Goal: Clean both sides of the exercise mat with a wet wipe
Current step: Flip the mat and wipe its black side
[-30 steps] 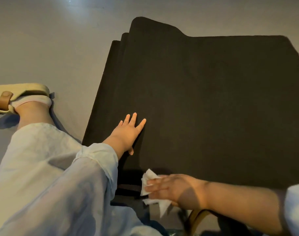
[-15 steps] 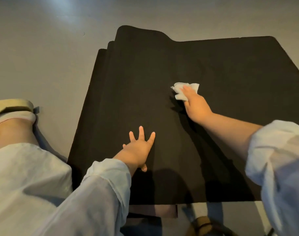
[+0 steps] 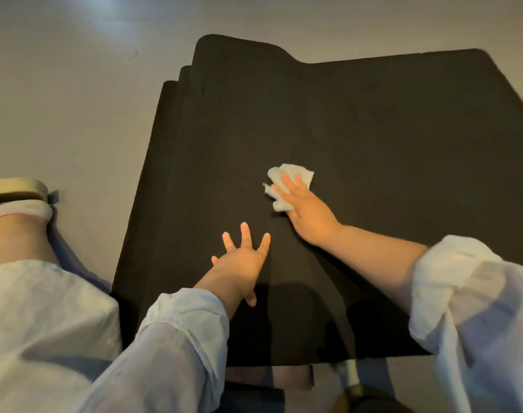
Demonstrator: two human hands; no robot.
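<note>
Fingers [image 3: 288, 181] flat, pressing wipe [image 3: 305, 174] on mat [image 3: 373, 129].

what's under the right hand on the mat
A crumpled white wet wipe, pressed onto the black exercise mat by the right hand. The wipe's middle is covered by the fingers.

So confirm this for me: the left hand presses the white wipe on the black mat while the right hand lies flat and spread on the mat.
The hands are swapped. In the head view the right hand presses the white wipe on the black mat, its fingers straight over it, while the left hand lies flat and spread on the mat.
</note>
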